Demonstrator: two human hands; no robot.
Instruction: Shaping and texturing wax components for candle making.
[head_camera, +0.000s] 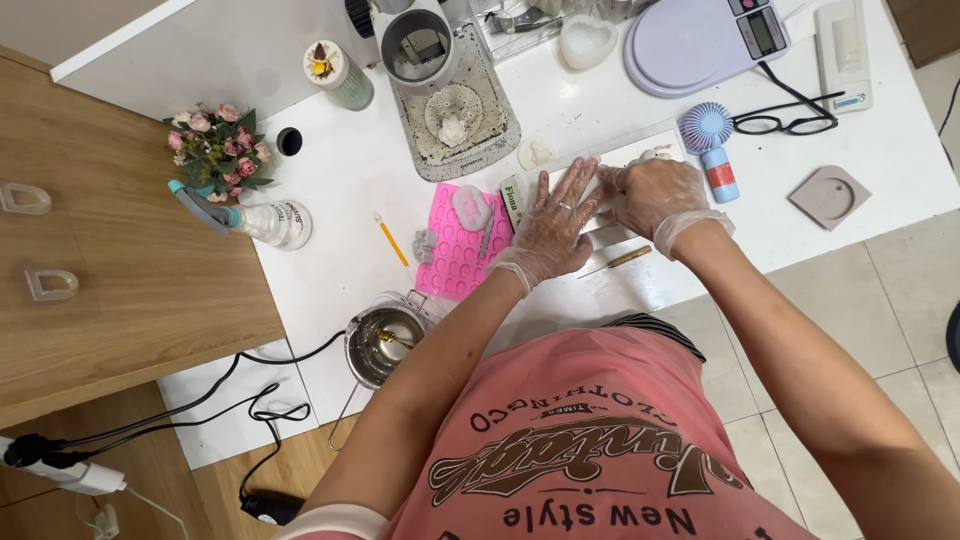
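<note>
Both my hands, in thin clear gloves, press on a white sheet (625, 160) on the desk (340, 170): left hand (555, 215) flat with fingers spread, right hand (655, 195) curled at its edge, so it stays steady. Just left lies a pink mold (455, 255).

gloved left hand (553, 222) flat, right hand (655, 193) curled

Premises: a home craft bench for moulded wax or soap work, on a tiled floor. Evidence: white worktable (330, 180) carrying a pink silicone mould (455, 255) at centre, a digital scale (700, 40) at top right, a small metal melting pot (385, 345) at lower centre, and a spray bottle (250, 218) at left.
</note>
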